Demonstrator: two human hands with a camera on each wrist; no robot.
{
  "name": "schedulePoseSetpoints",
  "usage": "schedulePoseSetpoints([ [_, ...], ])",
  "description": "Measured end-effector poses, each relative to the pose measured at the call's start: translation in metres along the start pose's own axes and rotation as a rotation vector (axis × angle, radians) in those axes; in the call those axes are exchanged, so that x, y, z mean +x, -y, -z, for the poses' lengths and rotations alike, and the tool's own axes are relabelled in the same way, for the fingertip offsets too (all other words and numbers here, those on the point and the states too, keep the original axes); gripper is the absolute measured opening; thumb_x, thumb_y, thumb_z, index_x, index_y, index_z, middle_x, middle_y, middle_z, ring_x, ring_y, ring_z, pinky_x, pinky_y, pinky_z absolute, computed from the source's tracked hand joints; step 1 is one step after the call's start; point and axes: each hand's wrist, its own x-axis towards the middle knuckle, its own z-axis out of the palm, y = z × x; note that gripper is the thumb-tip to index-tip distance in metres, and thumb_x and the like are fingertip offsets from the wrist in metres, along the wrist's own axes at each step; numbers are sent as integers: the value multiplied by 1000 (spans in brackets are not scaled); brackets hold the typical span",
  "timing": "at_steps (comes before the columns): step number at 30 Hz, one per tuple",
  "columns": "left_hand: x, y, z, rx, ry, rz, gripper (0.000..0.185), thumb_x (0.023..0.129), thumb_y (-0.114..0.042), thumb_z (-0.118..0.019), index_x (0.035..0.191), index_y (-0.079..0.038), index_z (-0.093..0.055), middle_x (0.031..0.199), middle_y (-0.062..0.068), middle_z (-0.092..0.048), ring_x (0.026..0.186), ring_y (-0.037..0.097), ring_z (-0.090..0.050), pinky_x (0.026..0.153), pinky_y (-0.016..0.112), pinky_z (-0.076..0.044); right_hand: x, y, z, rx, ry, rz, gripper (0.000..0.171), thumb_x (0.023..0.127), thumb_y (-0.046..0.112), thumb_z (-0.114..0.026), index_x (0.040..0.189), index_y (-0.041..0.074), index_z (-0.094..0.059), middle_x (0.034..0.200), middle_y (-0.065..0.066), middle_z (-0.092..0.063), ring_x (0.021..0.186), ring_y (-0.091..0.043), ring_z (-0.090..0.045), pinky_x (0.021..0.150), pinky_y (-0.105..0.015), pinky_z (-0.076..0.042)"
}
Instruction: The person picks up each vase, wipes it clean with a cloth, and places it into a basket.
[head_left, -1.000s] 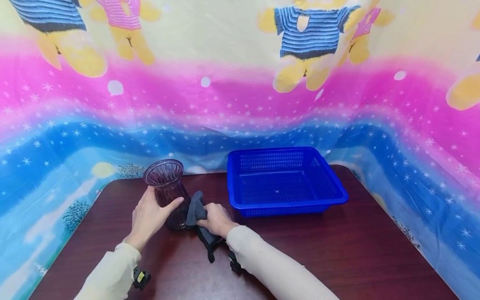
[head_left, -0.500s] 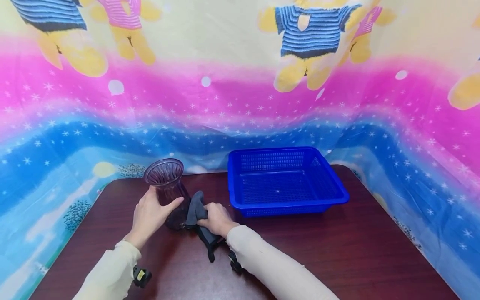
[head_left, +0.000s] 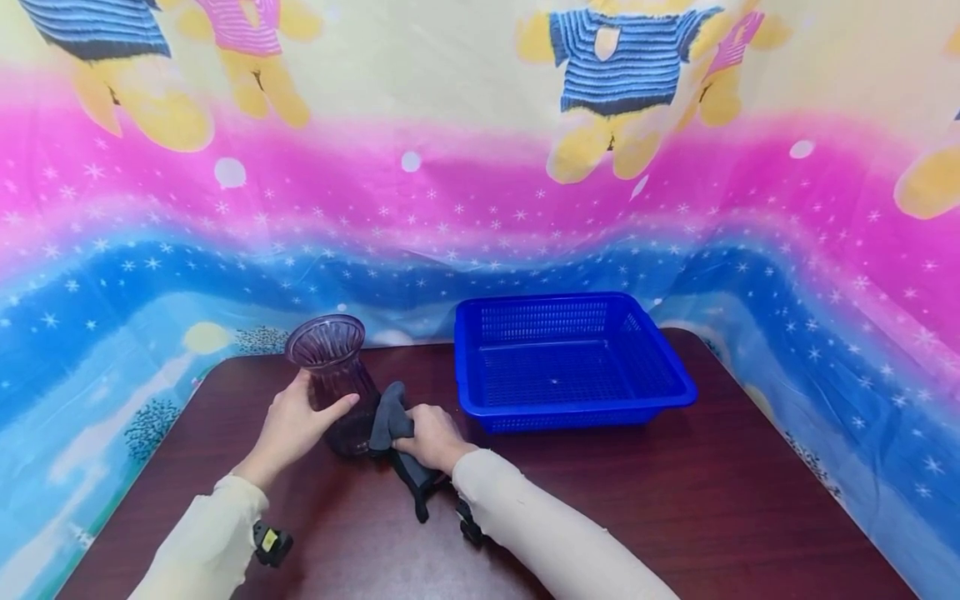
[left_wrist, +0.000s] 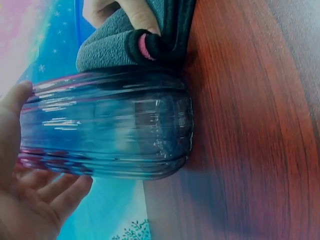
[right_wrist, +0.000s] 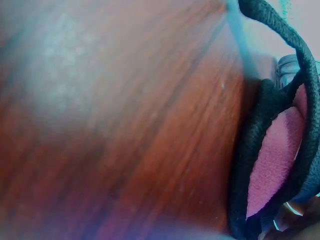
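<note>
A purple-tinted fluted glass vase (head_left: 341, 392) with a flared rim leans slightly at the left of the table. My left hand (head_left: 288, 425) holds it around the body, thumb on the near side. In the left wrist view the thumb is at one side of the vase (left_wrist: 110, 127) and the fingers (left_wrist: 70, 195) lie along the other. My right hand (head_left: 433, 437) grips a folded grey cleaning cloth (head_left: 390, 417) against the vase's lower right side. The right wrist view shows the cloth's pink inner face (right_wrist: 277, 160) and black edging.
A blue plastic basket (head_left: 577, 414) with perforated sides stands to the right at the back of the dark wooden table (head_left: 645, 500). A cartoon-printed curtain (head_left: 420, 217) hangs close behind the table and along both sides.
My left hand has shifted slightly left on the vase, its thumb now less far across it. The vase has moved very slightly; my right hand and the cloth are almost still.
</note>
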Motion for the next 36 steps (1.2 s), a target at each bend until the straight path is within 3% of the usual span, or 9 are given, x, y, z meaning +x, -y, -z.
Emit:
schedulePoseSetpoints([
  [10,5,6,6,-105,82,-49,76,94,-47,-69,148,-1,-41,142,30,-56,132,45,-55,106,61,-46,3,-1,0,-17,-2,19,26,82,31,-83,104,17,-79,90,1,-76,75,-9,-61,66,-22,-47],
  [27,8,10,7,-148,128,-61,72,95,-42,-69,144,5,-45,138,31,-59,126,44,-60,102,56,-51,2,-4,1,7,6,32,28,83,31,-83,107,17,-79,96,0,-78,79,-10,-63,70,-22,-49],
  [36,7,12,6,-121,127,-65,72,95,-42,-70,143,5,-45,137,32,-59,125,45,-61,102,57,-51,0,-2,2,8,8,31,28,83,30,-83,108,17,-79,97,1,-78,79,-9,-63,70,-22,-49],
])
